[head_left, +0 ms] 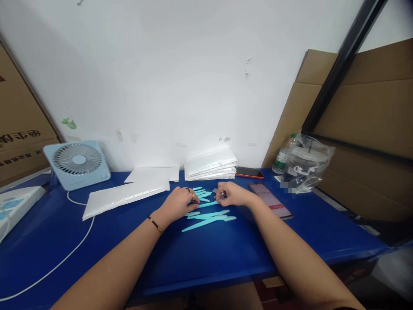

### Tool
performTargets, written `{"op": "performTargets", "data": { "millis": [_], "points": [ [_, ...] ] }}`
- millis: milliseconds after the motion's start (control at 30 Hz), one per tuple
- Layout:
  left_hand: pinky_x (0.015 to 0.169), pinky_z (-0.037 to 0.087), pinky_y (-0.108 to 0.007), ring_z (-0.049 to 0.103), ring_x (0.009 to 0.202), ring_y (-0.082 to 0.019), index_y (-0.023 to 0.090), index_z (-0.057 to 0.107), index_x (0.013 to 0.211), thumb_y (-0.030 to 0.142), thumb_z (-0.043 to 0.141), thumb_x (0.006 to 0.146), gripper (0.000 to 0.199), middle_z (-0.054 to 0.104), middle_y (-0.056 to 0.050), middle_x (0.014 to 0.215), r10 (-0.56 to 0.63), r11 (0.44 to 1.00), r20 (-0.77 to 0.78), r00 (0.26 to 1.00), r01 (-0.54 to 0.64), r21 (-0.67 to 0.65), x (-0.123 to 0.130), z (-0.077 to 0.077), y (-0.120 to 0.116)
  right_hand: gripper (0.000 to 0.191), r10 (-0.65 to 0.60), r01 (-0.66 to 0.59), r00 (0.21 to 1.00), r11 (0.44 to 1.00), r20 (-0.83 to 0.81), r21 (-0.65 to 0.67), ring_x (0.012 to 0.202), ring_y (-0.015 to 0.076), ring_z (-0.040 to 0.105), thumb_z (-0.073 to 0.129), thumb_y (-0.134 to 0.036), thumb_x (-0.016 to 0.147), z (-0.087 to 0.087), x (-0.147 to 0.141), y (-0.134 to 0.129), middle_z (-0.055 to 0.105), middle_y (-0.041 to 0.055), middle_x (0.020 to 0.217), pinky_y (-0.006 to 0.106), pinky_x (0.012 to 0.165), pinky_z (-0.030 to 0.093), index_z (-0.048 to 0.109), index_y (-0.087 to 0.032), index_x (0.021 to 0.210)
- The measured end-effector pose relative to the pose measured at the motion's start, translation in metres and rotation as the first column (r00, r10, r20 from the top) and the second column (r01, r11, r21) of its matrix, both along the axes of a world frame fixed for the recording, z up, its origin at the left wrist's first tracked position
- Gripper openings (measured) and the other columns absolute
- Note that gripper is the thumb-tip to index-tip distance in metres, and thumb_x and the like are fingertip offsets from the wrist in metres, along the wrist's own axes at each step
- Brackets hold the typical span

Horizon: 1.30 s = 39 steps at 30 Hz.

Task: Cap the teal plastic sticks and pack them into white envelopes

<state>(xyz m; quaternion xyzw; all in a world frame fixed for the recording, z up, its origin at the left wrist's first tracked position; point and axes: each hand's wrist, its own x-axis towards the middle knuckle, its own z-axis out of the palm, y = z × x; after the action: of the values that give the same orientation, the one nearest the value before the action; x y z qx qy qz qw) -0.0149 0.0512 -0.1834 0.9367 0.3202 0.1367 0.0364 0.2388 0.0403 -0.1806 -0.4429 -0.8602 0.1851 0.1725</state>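
Several slim teal sticks shaped like eyebrow razors [206, 222] lie on the blue table in front of me, some crossing each other. Beyond them is a small cluster of more teal razors [200, 192], partly covered by my hands. My left hand [181, 203], with a ring and a bracelet, has its fingers bent together at the left end of one razor [208, 204]. My right hand [227, 194] is closed in a pinch near that razor's other end. Small translucent pieces, perhaps blade covers, show beside its fingertips; whether the pinch holds one is unclear.
White padded mailers [209, 163] are stacked against the wall, with loose ones [125, 196] to the left. A blue fan [79, 161] with a white cable stands left. On the right lie two phones [271, 200] [250, 172], a bottle [282, 158] and a bagged cup [306, 165].
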Motion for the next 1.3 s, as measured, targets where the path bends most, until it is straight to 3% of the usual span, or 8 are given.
{"op": "performTargets", "data": {
  "millis": [367, 500, 567, 733, 867, 1033, 1133, 1300],
  "points": [
    [0.07, 0.031, -0.032, 0.057, 0.076, -0.018, 0.018, 0.062, 0.07, 0.028, 0.042, 0.086, 0.027, 0.063, -0.005, 0.076, 0.175, 0.972, -0.051, 0.983, -0.164, 0.169, -0.008, 0.013, 0.003, 0.007, -0.079, 0.085, 0.996, 0.982, -0.042, 0.168, 0.066, 0.0111, 0.05, 0.061, -0.014, 0.067, 0.004, -0.003, 0.002, 0.055, 0.0016, 0.076, 0.021, 0.058, 0.035, 0.067, -0.017, 0.071],
    [0.071, 0.034, -0.03, 0.057, 0.08, -0.018, 0.023, 0.063, 0.086, 0.04, 0.05, 0.08, 0.023, 0.064, -0.002, 0.085, 0.257, 0.966, -0.042, 0.965, -0.256, 0.035, -0.024, 0.018, 0.011, 0.01, -0.189, 0.194, 0.981, 0.959, -0.042, 0.209, 0.063, 0.0116, 0.05, 0.061, -0.022, 0.072, 0.002, 0.012, 0.01, 0.054, 0.0013, 0.072, 0.023, 0.059, 0.036, 0.069, -0.018, 0.075],
    [0.065, 0.036, -0.026, 0.057, 0.079, -0.017, 0.025, 0.062, 0.095, 0.05, 0.058, 0.07, 0.036, 0.063, -0.001, 0.09, 0.23, 0.969, -0.055, 0.972, -0.233, -0.076, -0.032, 0.021, 0.011, 0.013, -0.198, 0.204, 0.979, 0.954, -0.052, 0.218, 0.064, 0.0122, 0.05, 0.06, -0.026, 0.073, 0.002, 0.016, 0.011, 0.054, 0.0015, 0.072, 0.024, 0.06, 0.037, 0.07, -0.019, 0.077],
    [0.055, 0.033, -0.023, 0.056, 0.072, -0.016, 0.026, 0.067, 0.077, 0.047, 0.067, 0.06, 0.027, 0.064, 0.002, 0.08, 0.073, 0.961, -0.219, 0.973, -0.127, -0.247, -0.038, 0.026, 0.005, 0.015, -0.151, 0.169, 0.983, 0.968, -0.106, 0.183, 0.064, 0.012, 0.052, 0.059, -0.027, 0.075, 0.007, 0.006, 0.001, 0.056, 0.0024, 0.075, 0.023, 0.059, 0.038, 0.071, -0.019, 0.079],
    [0.052, 0.031, -0.023, 0.055, 0.066, -0.015, 0.024, 0.066, 0.069, 0.032, 0.06, 0.067, 0.01, 0.065, 0.002, 0.075, 0.113, 0.976, -0.233, 0.966, -0.152, -0.158, -0.032, 0.022, 0.001, 0.017, -0.06, 0.07, 0.994, 0.991, -0.097, 0.11, 0.065, 0.0118, 0.053, 0.059, -0.031, 0.077, 0.009, -0.014, -0.009, 0.06, 0.0031, 0.077, 0.023, 0.059, 0.038, 0.071, -0.019, 0.081],
    [0.054, 0.032, -0.025, 0.054, 0.06, -0.013, 0.022, 0.066, 0.074, 0.025, 0.049, 0.075, 0.017, 0.065, 0.0, 0.079, 0.131, 0.991, -0.137, 0.982, -0.126, 0.038, -0.013, 0.018, -0.003, 0.032, 0.016, -0.009, 0.997, 0.996, -0.071, 0.093, 0.064, 0.0119, 0.054, 0.062, -0.041, 0.076, 0.01, -0.035, -0.016, 0.064, 0.0037, 0.08, 0.022, 0.058, 0.037, 0.068, -0.018, 0.098],
    [0.059, 0.033, -0.026, 0.055, 0.06, -0.013, 0.021, 0.066, 0.076, 0.026, 0.046, 0.08, 0.02, 0.065, -0.001, 0.081, 0.095, 0.99, -0.097, 0.991, -0.084, 0.112, -0.001, 0.017, -0.006, 0.023, 0.065, -0.061, 0.998, 0.985, -0.016, 0.159, 0.065, 0.0117, 0.054, 0.06, -0.035, 0.08, 0.01, -0.039, -0.016, 0.065, 0.0035, 0.077, 0.022, 0.059, 0.036, 0.069, -0.018, 0.092],
    [0.067, 0.034, -0.03, 0.058, 0.07, -0.016, 0.019, 0.065, 0.074, 0.029, 0.044, 0.084, 0.026, 0.065, -0.003, 0.08, 0.116, 0.979, -0.077, 0.99, -0.1, 0.18, 0.009, 0.011, 0.001, 0.017, -0.006, 0.005, 1.0, 0.983, 0.007, 0.183, 0.067, 0.0124, 0.057, 0.058, -0.027, 0.081, 0.01, -0.023, -0.006, 0.067, 0.0039, 0.078, 0.022, 0.06, 0.036, 0.071, -0.017, 0.085]
  ]
}}
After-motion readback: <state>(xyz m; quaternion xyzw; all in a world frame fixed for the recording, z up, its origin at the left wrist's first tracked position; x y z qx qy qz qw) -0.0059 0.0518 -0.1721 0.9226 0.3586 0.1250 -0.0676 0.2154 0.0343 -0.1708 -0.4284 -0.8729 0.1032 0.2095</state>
